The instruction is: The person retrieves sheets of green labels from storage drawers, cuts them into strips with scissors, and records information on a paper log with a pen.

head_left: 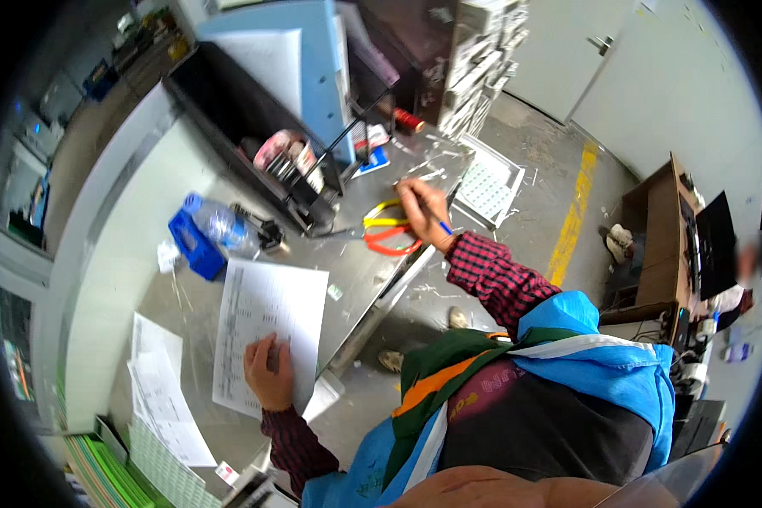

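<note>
My left hand [268, 372] rests on a printed white sheet [267, 296] on the grey desk, its fingers loosely bent and apart with nothing gripped. Farther to the right, my right hand [423, 212] is closed around a slim pen [445, 228]; its blue end shows by the wrist, and the fingers hide most of it. Right beside that hand lie scissors [388, 235] with yellow and red handles, blades pointing left toward a black file holder [237, 127].
Left of the sheet are a clear bottle [224, 227], a blue plastic piece [196, 245] and more papers [161, 389]. A white tray [489, 182] stands past the desk's right end. Paper stacks [483, 68] rise behind. Scraps litter the floor [533, 212].
</note>
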`<state>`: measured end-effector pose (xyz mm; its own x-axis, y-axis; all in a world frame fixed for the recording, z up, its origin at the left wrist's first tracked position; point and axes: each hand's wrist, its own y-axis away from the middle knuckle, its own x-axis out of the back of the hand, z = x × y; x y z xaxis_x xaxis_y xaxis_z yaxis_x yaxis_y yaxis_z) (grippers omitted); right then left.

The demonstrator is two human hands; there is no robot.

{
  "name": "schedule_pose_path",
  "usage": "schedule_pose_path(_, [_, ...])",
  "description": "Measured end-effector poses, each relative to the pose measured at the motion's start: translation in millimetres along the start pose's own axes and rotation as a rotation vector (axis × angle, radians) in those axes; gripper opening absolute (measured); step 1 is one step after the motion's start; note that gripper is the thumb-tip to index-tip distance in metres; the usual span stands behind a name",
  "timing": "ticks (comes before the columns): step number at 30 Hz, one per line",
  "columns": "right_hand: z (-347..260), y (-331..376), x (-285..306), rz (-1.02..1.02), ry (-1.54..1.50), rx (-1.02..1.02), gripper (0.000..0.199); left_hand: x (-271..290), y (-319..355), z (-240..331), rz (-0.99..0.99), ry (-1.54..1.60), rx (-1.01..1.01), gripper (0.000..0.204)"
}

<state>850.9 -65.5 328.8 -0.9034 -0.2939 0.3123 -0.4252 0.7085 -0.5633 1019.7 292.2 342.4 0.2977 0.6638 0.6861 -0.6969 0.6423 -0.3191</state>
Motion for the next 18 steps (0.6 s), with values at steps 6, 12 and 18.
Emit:
schedule_pose_path(6, [17,4,11,-0.103,-0.373,-0.197,0.016,11,10,21,-0.041,-0.114,-0.038,0.027])
schedule_pose_path(12, [24,23,69,-0.281,-0.815,-0.268,0.032,-11,46,119,0.144,-0.04,-0.009,0.032])
schedule_pose_path(18, [127,124,159,-0.421,-0.769,-0.765,0.054,-104,63,191,0.024,-0.053,-0.058,0.034])
